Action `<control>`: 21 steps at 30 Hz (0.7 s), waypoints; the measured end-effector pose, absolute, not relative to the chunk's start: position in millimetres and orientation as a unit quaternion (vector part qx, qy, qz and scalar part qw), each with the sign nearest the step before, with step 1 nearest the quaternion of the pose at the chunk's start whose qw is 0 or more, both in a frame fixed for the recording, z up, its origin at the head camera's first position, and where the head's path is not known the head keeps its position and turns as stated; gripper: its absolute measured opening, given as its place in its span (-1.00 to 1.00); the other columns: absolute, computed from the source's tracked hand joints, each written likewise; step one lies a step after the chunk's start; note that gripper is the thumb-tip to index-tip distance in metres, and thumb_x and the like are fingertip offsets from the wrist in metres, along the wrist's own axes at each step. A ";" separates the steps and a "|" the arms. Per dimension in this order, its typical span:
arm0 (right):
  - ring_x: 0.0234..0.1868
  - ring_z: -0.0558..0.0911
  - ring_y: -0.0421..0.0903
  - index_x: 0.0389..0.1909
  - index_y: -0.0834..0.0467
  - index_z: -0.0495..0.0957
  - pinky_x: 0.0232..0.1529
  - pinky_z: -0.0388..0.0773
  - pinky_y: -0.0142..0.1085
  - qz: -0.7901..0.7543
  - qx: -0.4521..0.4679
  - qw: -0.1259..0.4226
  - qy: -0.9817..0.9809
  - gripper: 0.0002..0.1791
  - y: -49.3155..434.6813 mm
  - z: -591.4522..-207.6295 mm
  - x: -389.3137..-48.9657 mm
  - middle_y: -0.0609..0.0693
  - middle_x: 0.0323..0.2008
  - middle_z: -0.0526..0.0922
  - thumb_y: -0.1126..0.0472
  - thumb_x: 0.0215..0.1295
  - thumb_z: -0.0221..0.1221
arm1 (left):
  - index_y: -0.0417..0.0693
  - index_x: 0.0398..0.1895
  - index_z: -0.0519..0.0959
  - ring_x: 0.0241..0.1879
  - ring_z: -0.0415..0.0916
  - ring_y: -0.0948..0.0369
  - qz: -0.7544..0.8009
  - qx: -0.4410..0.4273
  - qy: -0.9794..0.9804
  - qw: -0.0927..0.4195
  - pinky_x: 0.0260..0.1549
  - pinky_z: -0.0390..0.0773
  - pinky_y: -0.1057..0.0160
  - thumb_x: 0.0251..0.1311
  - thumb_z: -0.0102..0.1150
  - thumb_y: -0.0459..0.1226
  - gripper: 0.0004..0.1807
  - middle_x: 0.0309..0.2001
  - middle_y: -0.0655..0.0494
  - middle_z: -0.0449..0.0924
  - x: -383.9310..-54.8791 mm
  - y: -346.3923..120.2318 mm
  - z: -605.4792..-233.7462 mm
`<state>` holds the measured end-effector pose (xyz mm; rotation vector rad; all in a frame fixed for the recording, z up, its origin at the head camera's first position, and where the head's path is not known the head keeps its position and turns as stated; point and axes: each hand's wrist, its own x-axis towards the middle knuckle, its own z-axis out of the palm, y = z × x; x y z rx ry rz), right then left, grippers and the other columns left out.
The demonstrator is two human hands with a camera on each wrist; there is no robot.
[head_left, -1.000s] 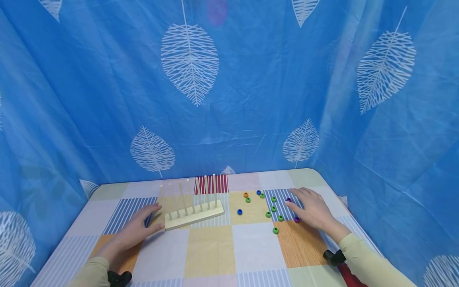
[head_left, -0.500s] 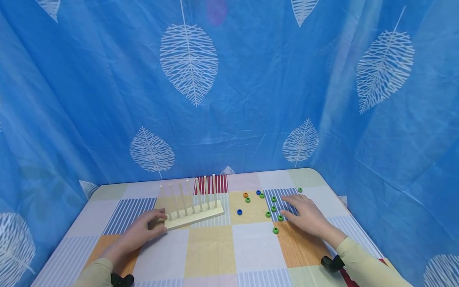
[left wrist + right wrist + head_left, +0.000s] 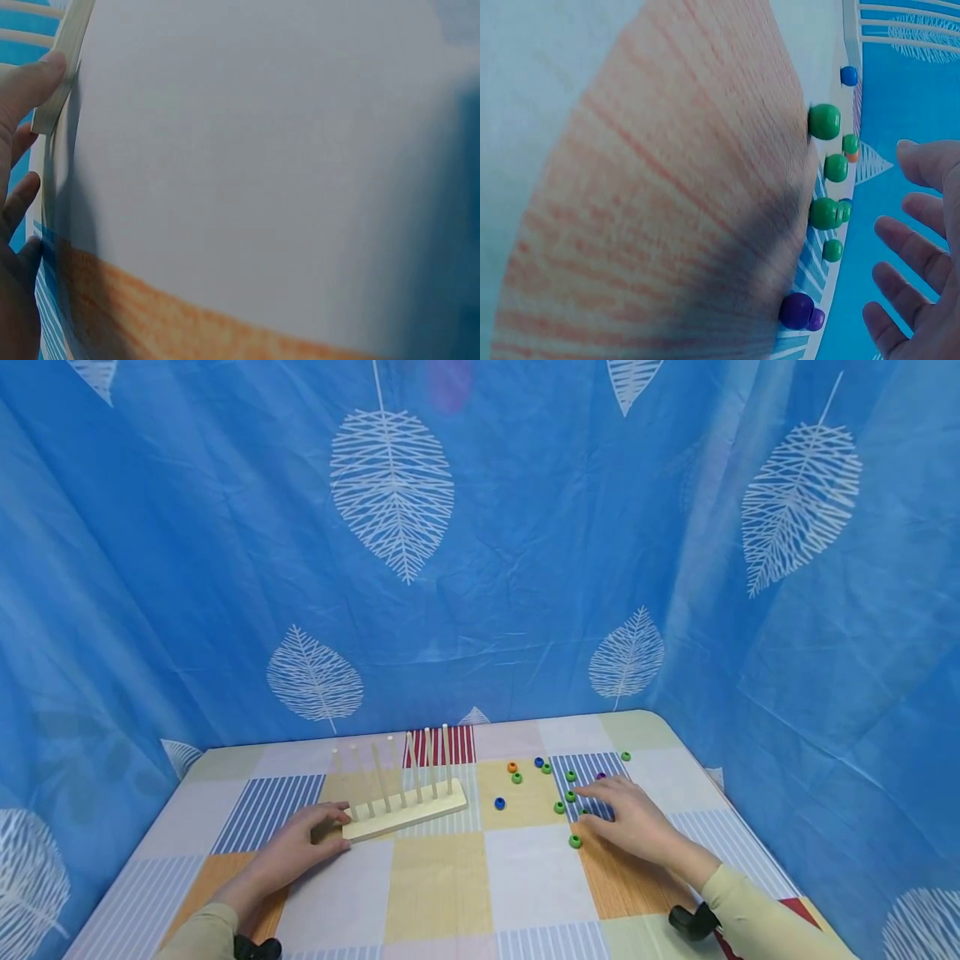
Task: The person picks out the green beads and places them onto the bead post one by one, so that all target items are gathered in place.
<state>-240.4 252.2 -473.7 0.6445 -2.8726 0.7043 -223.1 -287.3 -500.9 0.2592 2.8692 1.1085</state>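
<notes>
L sleeve [image 3: 202, 933] cut off at bottom edge; same for the black L wrist cam [image 3: 257, 948] strapped by it. L hand [image 3: 296, 843] pinches L end of wooden peg rack [image 3: 408, 816], thumb on near side, other fingers going behind; far fingertips hidden. L wrist view is dim, w/ hand cut off at its edge & only part of rack showing. Rack sits on L-centre of patchwork-covered desk [image 3: 438, 885], angled; 7 bare pegs upright, leftmost ones hard to pick out vs cloth.

R of rack, loose on desk: 2 blue beads [image 3: 499, 804], 1 orange bead [image 3: 512, 767], then approx 8 green beads [image 3: 558, 808], mostly bunched near striped square. One green pt hidden by R thumb.

R hand [image 3: 633, 822] hangs over the R side of the bunch, fingers apart, holding nothing; it blocks head view of some beads. Purple beads [image 3: 797, 310]: 2 in R wrist view, overlapping; head view shows just one, pt covered behind fingers. Lone green further R, beyond hand, near far edge.

R wrist cam [image 3: 693, 922] & R sleeve [image 3: 765, 914] cover a red patch, only bits visible; sleeve cut off at bottom. Blue leaf-print curtain [image 3: 510, 560] behind & both sides.
</notes>
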 end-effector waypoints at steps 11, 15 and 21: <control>0.21 0.52 0.06 0.21 -0.04 0.65 0.23 0.48 0.15 0.284 0.180 -0.007 -0.942 -0.53 247.8 -476.3 -237.0 -0.11 0.10 0.64 -0.04 0.31 0.39 | 0.16 -0.03 0.63 0.41 0.25 -0.23 0.366 0.083 0.926 0.028 0.36 0.15 -0.40 0.19 0.46 0.01 -0.65 0.35 -0.07 0.48 -224.3 -288.4 -503.6; 0.05 0.58 -0.04 0.18 0.06 0.66 0.10 0.58 0.00 0.320 0.196 -0.022 -0.927 -0.55 247.1 -480.2 -237.1 -0.13 -0.01 0.68 0.05 0.29 0.41 | 0.17 -0.03 0.63 0.41 0.25 -0.23 0.367 0.082 0.926 0.026 0.36 0.15 -0.40 0.19 0.46 0.01 -0.66 0.35 -0.07 0.48 -224.9 -288.9 -504.4; -0.11 0.57 -0.13 0.11 0.08 0.69 -0.05 0.60 -0.18 0.333 0.180 -0.036 -0.925 -0.55 243.8 -483.5 -230.8 -0.16 -0.11 0.66 0.06 0.22 0.45 | 0.17 -0.03 0.64 0.40 0.27 -0.23 0.367 0.086 0.926 0.020 0.36 0.17 -0.39 0.20 0.46 0.00 -0.67 0.34 -0.07 0.49 -224.9 -289.4 -504.6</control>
